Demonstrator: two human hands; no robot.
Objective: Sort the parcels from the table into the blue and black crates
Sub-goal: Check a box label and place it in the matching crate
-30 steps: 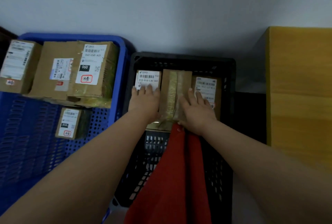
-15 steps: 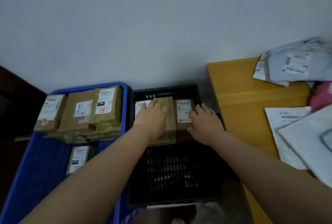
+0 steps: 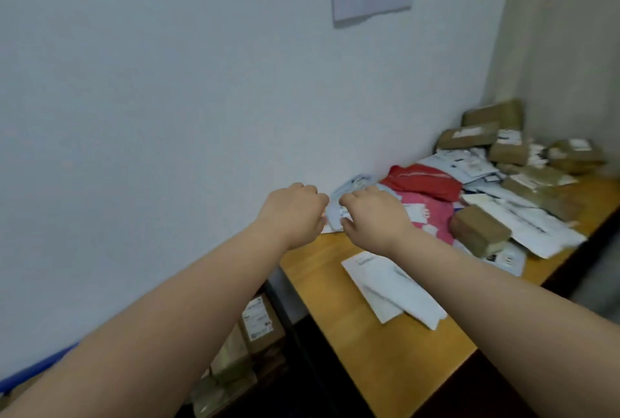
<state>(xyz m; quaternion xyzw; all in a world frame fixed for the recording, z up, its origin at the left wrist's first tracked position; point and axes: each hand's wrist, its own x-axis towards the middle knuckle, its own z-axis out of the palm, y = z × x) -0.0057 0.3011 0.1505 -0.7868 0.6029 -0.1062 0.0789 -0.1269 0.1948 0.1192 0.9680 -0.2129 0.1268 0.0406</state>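
Parcels (image 3: 476, 189) are lying mid-right on the table (image 3: 396, 360); both hands, left hand (image 3: 295, 214) and right hand (image 3: 374, 216), are curling loosely, holding nothing, above a grey mailer (image 3: 339, 213).

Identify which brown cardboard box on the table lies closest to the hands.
The lone brown box beside the pink mailer, just past the right hand; the other boxes cluster at the table's far end.

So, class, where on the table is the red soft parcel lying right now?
In the head view the red soft parcel lies at the wall side of the wooden table, atop a pink parcel, right of the right hand.
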